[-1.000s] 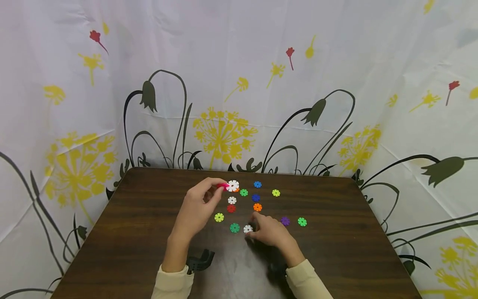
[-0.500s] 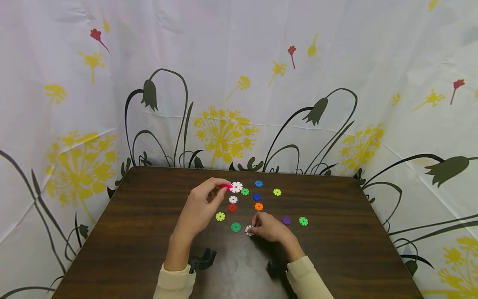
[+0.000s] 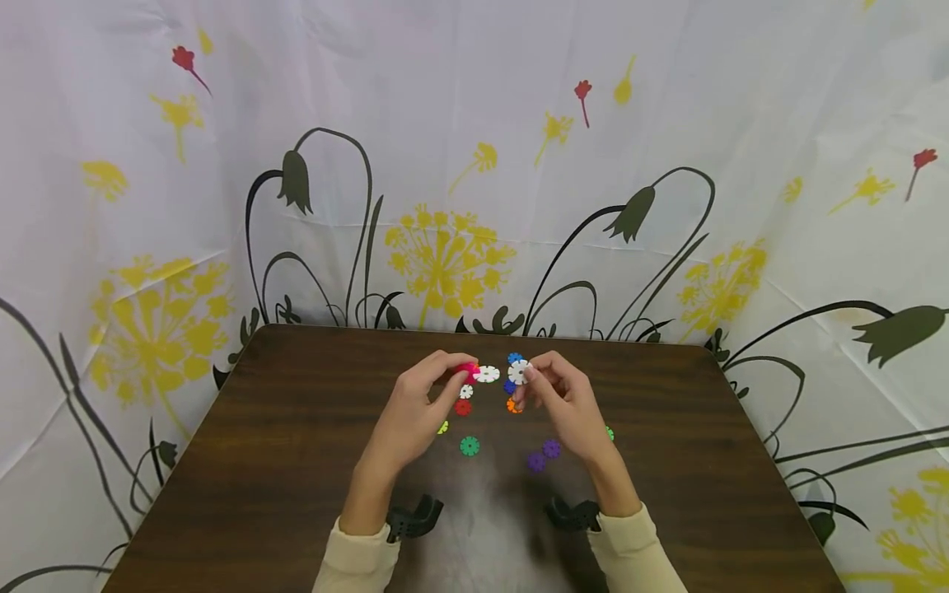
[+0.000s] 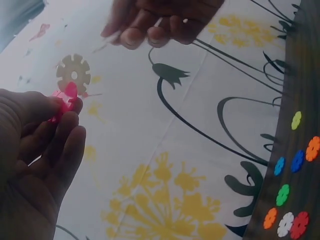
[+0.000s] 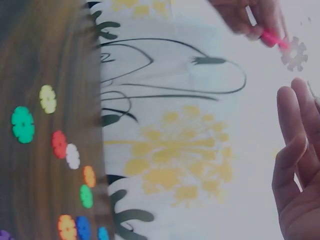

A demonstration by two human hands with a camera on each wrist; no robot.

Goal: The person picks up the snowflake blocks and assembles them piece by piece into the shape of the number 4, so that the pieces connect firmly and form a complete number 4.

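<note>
Joining slotted discs appears to be the step in hand, caught just short of contact. Take the red disc (image 3: pixel 463 407), lying flat on the table (image 3: pixel 259 461), as landmark. Beyond it in the head view, off the table, the left grip (image 3: pixel 415 403) is closed in a pinch on a pink piece (image 3: pixel 469 372); a joined white disc (image 3: pixel 487 374) sticks out from that piece toward the right, seemingly slotted into its edge. Whether the pink is one disc or more, I cannot tell.

The right grip (image 3: pixel 567 403) is closed too, thumb and fingertips pinching a loose white disc (image 3: pixel 519 372), off the table, beyond and to the right of the red disc. The two white discs are near each other but apart.

The next move probably calls for turning one white disc across the other, lining up their slots and pressing them together while the left pinch stays firm. Off-line slots could make the loose disc slip.

Spare discs lie about the red disc: flat white (image 3: pixel 466 392) just beyond it, orange (image 3: pixel 514 405) to its right, green (image 3: pixel 469 445) on its near side, purple pair (image 3: pixel 551 449) nearer and to the right.
</note>
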